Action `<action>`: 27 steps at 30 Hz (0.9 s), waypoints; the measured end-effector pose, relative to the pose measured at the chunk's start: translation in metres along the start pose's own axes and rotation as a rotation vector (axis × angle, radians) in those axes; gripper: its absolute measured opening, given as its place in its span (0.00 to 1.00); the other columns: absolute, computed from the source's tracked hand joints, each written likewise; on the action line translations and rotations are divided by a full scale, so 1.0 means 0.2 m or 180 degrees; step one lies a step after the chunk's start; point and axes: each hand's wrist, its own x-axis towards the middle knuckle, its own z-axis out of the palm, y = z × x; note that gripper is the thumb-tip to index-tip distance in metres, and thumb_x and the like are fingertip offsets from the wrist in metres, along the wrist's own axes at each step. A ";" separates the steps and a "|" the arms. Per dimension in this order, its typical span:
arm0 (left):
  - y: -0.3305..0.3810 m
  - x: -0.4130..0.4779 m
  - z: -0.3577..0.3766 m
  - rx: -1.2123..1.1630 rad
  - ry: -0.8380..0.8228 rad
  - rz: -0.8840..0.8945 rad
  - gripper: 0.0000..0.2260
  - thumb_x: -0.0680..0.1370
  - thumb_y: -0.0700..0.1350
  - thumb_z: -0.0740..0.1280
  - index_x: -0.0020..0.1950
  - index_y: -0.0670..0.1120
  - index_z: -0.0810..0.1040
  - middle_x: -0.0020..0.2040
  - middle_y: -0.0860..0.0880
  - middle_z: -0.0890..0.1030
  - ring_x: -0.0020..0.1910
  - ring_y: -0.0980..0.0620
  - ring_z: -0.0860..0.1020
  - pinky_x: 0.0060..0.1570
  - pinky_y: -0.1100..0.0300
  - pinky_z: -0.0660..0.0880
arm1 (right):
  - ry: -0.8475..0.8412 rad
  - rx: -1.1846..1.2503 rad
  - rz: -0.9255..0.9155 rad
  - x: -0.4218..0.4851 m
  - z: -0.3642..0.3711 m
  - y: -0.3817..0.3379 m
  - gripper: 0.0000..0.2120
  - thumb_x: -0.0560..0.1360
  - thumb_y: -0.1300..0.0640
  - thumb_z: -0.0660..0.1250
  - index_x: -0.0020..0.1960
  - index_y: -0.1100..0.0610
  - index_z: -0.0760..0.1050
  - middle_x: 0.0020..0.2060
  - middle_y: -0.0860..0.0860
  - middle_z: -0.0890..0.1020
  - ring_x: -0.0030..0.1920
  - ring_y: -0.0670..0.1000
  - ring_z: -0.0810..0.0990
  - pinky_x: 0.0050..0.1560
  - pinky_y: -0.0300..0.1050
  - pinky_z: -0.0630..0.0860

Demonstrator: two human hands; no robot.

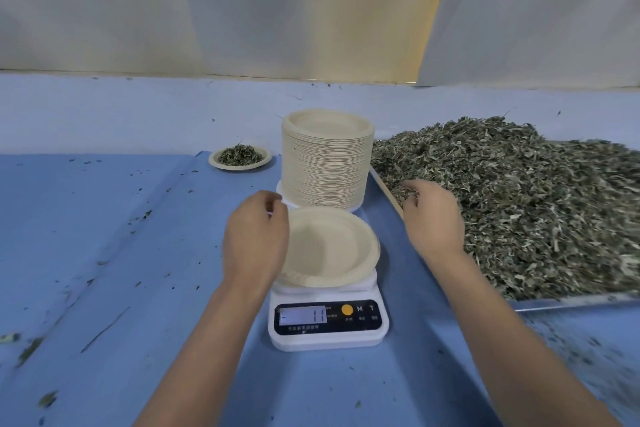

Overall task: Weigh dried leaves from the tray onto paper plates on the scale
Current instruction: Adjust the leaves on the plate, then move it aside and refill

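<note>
Weighing station, viewed from the head camera.
At far left, a filled plate (239, 157) is sitting on the blue table (104, 218). The left hand (254, 239) is hovering, fingers curled, over the left rim of an empty paper plate (332, 246) on the scale (329, 322); whether it is gripping the rim cannot be told. Behind, a plate stack (327, 159) is standing. The right hand (431, 218) is curling into the dried leaves (519, 191) heaped on the tray (571, 302); its hold is hidden.
</note>
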 end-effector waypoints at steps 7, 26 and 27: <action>0.21 -0.07 0.20 -0.0771 -0.0597 -0.0076 0.12 0.77 0.42 0.59 0.53 0.50 0.80 0.50 0.53 0.82 0.51 0.53 0.79 0.43 0.67 0.70 | -0.1418 -0.1128 0.0333 0.18 0.07 0.12 0.20 0.82 0.47 0.53 0.73 0.46 0.63 0.77 0.56 0.52 0.75 0.65 0.49 0.70 0.63 0.56; 0.27 -0.13 0.29 -0.1127 -0.0928 -0.0118 0.11 0.77 0.40 0.59 0.48 0.51 0.80 0.44 0.55 0.82 0.39 0.56 0.79 0.43 0.58 0.76 | -0.0191 -0.0499 0.0280 0.17 0.02 0.18 0.17 0.77 0.68 0.58 0.60 0.58 0.79 0.55 0.60 0.81 0.53 0.61 0.79 0.54 0.49 0.76; 0.27 -0.13 0.29 -0.1130 -0.0931 -0.0133 0.11 0.77 0.40 0.59 0.48 0.51 0.80 0.43 0.56 0.82 0.38 0.56 0.79 0.44 0.58 0.76 | -0.0067 -0.0297 0.0272 0.17 0.01 0.18 0.16 0.78 0.67 0.59 0.60 0.58 0.79 0.55 0.59 0.82 0.51 0.60 0.80 0.53 0.48 0.76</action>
